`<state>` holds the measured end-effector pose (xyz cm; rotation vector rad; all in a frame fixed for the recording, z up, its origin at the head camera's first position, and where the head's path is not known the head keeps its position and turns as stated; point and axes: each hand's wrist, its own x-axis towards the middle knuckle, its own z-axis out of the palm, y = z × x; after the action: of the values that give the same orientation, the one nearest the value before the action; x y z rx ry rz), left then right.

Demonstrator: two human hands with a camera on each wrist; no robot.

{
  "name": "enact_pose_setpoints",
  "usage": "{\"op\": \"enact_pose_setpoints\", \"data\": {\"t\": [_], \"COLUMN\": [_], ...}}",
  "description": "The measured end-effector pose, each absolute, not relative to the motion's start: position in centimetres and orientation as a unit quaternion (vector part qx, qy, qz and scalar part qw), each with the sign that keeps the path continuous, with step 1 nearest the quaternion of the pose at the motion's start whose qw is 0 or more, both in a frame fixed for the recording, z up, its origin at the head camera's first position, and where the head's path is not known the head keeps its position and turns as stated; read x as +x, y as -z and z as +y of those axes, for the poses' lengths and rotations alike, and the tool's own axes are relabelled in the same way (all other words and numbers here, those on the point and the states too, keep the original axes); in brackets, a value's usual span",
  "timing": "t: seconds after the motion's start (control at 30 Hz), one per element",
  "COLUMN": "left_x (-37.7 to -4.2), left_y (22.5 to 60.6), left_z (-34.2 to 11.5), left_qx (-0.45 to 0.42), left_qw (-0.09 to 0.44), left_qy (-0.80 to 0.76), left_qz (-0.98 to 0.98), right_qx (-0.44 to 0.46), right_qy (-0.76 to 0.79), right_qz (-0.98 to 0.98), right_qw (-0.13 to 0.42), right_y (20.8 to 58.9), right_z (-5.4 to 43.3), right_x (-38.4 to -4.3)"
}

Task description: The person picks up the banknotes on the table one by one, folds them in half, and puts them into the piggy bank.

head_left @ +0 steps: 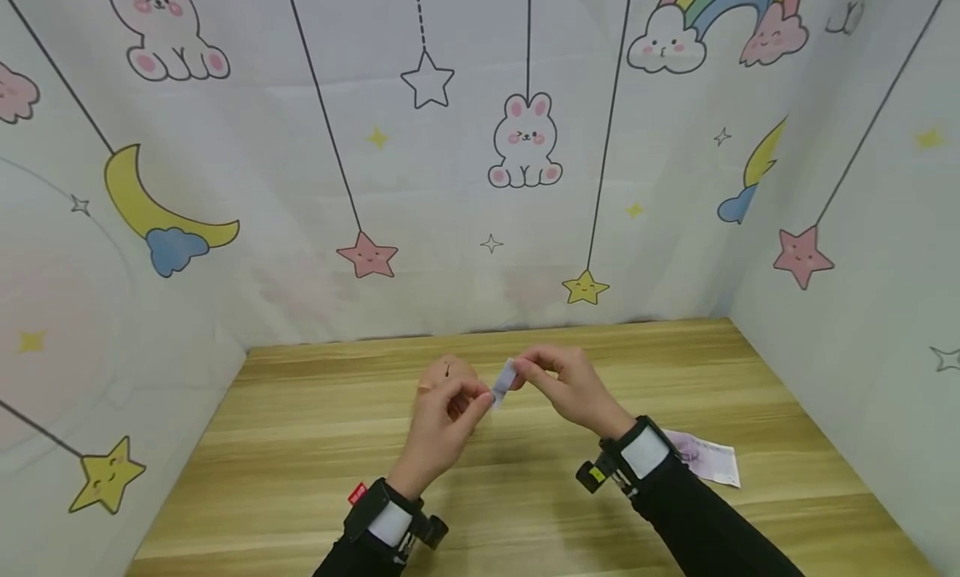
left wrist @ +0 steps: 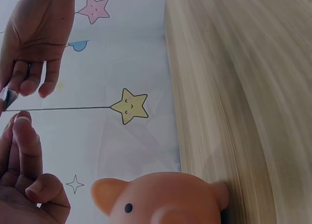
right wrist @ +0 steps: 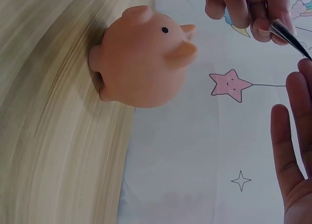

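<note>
A small folded paper strip, bluish-grey and perhaps a folded banknote, is stretched between both hands above the table. The left hand pinches its lower end between thumb and fingers. At the upper end, the right hand pinches it with thumb and forefinger. Edge-on, the strip looks thin and dark in the right wrist view. An orange-pink piggy bank stands on the table just beyond the left hand, which partly covers it in the head view. The slot on its top shows there.
A purple banknote lies flat on the wood-grain table, partly hidden by the right wrist. White printed curtains enclose the table at the back and both sides. A small red tag shows beside the left wrist.
</note>
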<state>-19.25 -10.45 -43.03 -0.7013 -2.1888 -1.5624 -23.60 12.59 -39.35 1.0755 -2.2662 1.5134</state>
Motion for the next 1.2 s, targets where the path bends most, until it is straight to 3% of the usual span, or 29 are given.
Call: {"op": "enact_pose_setpoints", "data": {"t": [0.13, 0.37, 0.6, 1.2], "left_x": [-19.0, -19.1, -19.3, -19.9], "left_y": [43.0, 42.8, 42.9, 43.1], "left_z": [-10.5, -10.5, -10.9, -12.0], "left_qx": [-0.243, -0.252, -0.211, -0.186], "left_qw": [0.156, 0.16, 0.102, 0.095], "left_qy": [0.579, 0.583, 0.619, 0.585], "left_qz": [-0.762, -0.756, -0.75, -0.784], "right_qx": [0.349, 0.34, 0.347, 0.389], "right_qy": [-0.531, -0.566, -0.556, -0.486], "right_qz": [-0.767, -0.749, -0.756, -0.782], "right_qw": [0.088, 0.052, 0.011, 0.037], "right_y": [39.4, 39.5, 39.7, 40.1], "right_z": [12.7, 12.6, 12.6, 11.3], "right_x": [-23.7, -23.9, -24.3, -24.9]}}
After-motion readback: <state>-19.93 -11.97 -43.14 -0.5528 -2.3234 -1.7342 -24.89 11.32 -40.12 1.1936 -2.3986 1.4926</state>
